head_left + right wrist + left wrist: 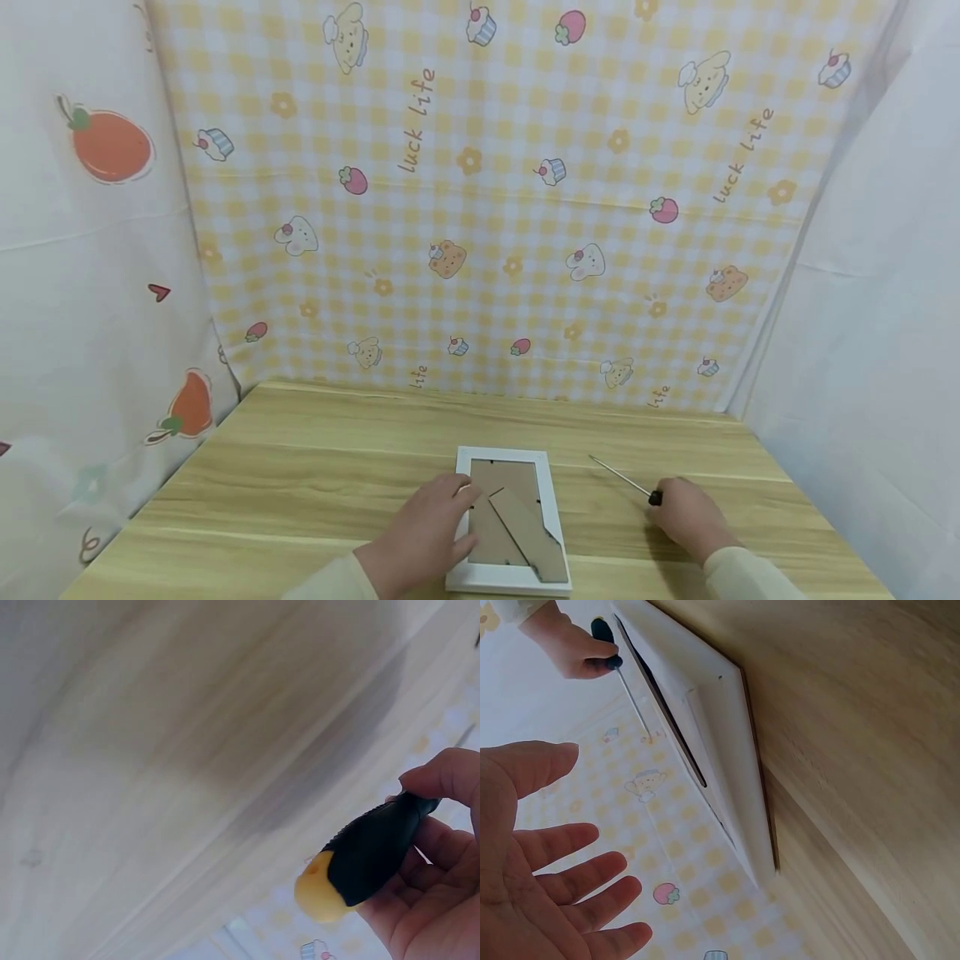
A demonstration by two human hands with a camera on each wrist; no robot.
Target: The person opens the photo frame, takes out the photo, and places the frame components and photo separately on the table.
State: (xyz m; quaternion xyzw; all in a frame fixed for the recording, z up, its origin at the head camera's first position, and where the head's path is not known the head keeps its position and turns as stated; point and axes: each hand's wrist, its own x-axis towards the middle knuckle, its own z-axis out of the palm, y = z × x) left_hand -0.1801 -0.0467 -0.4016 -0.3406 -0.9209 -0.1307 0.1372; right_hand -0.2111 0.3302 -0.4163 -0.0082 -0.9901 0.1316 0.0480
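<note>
Gripped in the curled fingers of the right hand [690, 517], a slim metal screwdriver [373, 859] with a black-and-yellow handle is aimed tip toward ten o'clock. The left hand [420, 529], fingers parted and holding nothing, is held near the nine o'clock edge of a white rectangular picture frame [550, 504], laid brown backing [491, 539] up. Open wood-grain tabletop [600, 529] is seen toward three o'clock, between frame and screwdriver.

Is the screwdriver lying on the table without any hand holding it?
No, the right wrist view shows the right hand gripping the black-and-yellow screwdriver.
</note>
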